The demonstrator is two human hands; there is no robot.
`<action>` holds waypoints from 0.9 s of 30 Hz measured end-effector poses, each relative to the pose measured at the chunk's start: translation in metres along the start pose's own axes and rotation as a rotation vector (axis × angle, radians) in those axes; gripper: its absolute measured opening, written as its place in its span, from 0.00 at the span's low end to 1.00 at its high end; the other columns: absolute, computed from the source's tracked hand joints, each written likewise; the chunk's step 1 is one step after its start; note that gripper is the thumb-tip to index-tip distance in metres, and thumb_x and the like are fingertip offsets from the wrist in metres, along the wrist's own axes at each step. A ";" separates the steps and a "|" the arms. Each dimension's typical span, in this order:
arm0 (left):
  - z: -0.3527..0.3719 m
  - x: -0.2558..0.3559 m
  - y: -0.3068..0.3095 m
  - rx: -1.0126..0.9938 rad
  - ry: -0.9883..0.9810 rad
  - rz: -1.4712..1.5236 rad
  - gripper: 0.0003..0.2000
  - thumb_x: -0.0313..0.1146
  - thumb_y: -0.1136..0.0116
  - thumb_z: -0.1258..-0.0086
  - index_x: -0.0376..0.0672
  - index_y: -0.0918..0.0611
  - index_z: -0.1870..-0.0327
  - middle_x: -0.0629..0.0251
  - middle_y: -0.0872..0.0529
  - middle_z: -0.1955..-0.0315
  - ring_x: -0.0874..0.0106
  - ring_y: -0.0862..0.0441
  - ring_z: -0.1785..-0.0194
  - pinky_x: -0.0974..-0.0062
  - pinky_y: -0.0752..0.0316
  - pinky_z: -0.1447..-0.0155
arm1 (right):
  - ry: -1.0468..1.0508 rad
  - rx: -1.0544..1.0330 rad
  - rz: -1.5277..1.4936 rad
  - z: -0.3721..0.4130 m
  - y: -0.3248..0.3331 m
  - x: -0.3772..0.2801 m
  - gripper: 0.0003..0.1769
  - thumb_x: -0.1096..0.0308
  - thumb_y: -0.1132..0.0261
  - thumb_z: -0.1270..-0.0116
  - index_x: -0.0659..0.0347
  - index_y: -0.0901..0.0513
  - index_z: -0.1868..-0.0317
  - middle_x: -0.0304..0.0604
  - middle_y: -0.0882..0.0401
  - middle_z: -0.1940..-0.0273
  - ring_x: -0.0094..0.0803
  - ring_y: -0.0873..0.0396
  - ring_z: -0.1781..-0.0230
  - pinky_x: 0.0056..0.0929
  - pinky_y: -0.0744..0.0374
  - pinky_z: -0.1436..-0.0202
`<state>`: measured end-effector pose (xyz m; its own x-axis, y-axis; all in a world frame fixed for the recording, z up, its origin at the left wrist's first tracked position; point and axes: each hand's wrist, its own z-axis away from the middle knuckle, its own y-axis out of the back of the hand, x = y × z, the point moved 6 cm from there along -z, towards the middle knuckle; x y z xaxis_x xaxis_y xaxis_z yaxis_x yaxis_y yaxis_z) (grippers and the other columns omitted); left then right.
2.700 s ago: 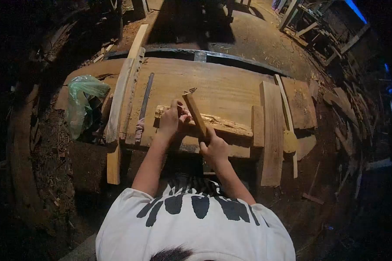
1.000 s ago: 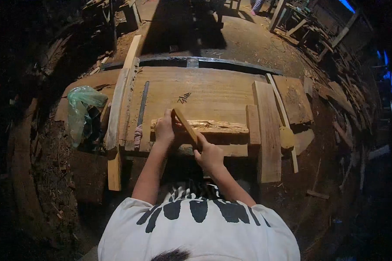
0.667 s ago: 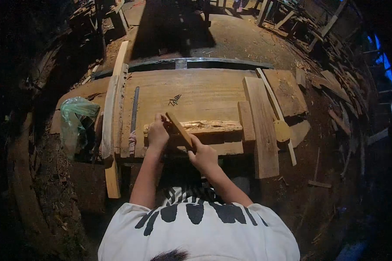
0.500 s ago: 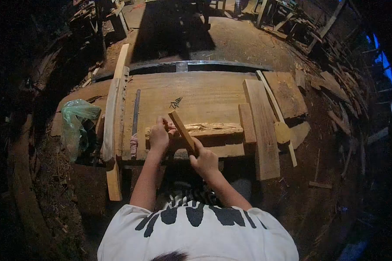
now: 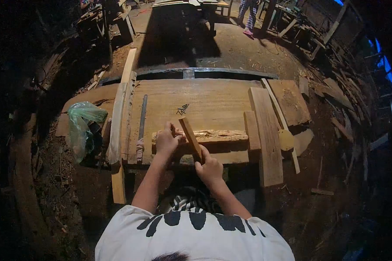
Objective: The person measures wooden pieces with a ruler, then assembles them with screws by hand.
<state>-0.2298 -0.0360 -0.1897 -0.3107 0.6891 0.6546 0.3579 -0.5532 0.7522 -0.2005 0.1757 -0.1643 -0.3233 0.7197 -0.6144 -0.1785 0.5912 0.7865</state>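
My right hand [image 5: 210,169] is closed around the lower end of a flat wooden stick [image 5: 190,138], which slants up and to the left. My left hand [image 5: 166,142] is beside the stick, its fingers curled together over a rough, split-faced wood piece [image 5: 224,135]. Whatever those fingers hold, if anything, is too small to make out. Just beyond the stick's upper end lies a small pile of dark nails [image 5: 182,109] on the wooden bench [image 5: 213,100]. To the left of my left hand is a dark metal bar [image 5: 143,115] with a cloth-wrapped end [image 5: 140,150].
Long wooden strips [image 5: 119,117] cross the bench's left side, next to a green plastic bag [image 5: 83,126]. On the right lie a wide board [image 5: 265,135], a small block [image 5: 251,129] and a thin stick with a round yellow piece [image 5: 286,139]. A person in checkered trousers [image 5: 251,15] stands far back.
The view has tilted up a little, so the bench sits lower and more of the far person shows. My right hand keeps the stick; my left hand stays curled beside it.
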 end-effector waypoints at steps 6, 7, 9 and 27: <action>0.002 0.003 0.002 0.000 -0.003 0.041 0.14 0.29 0.36 0.41 0.44 0.26 0.55 0.55 0.15 0.69 0.49 0.19 0.57 0.52 0.27 0.52 | 0.049 0.001 -0.019 -0.002 0.012 -0.003 0.38 0.58 0.33 0.43 0.43 0.34 0.31 0.54 0.16 0.70 0.53 0.16 0.69 0.49 0.18 0.64; 0.003 0.003 0.002 0.028 -0.022 0.066 0.14 0.29 0.35 0.41 0.44 0.26 0.56 0.55 0.15 0.68 0.50 0.19 0.57 0.53 0.26 0.52 | 0.046 -0.036 -0.069 -0.002 0.016 -0.005 0.37 0.60 0.34 0.43 0.44 0.34 0.31 0.54 0.16 0.69 0.52 0.16 0.68 0.48 0.18 0.63; 0.003 0.003 0.001 0.055 -0.039 0.094 0.14 0.28 0.35 0.41 0.44 0.26 0.56 0.56 0.15 0.68 0.50 0.19 0.58 0.53 0.26 0.53 | 0.048 -0.062 -0.008 -0.003 0.009 -0.002 0.36 0.60 0.34 0.42 0.44 0.34 0.32 0.54 0.16 0.68 0.52 0.16 0.67 0.48 0.19 0.63; 0.006 0.020 0.017 0.052 -0.013 -0.047 0.16 0.32 0.30 0.44 0.43 0.24 0.58 0.54 0.14 0.70 0.51 0.15 0.60 0.57 0.23 0.56 | 0.150 -0.022 -0.064 -0.008 0.015 -0.004 0.34 0.59 0.33 0.42 0.43 0.32 0.34 0.53 0.17 0.69 0.54 0.17 0.66 0.50 0.20 0.62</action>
<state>-0.2242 -0.0288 -0.1645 -0.3168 0.7197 0.6178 0.3884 -0.4958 0.7767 -0.2089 0.1790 -0.1490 -0.4452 0.6176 -0.6484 -0.2231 0.6248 0.7482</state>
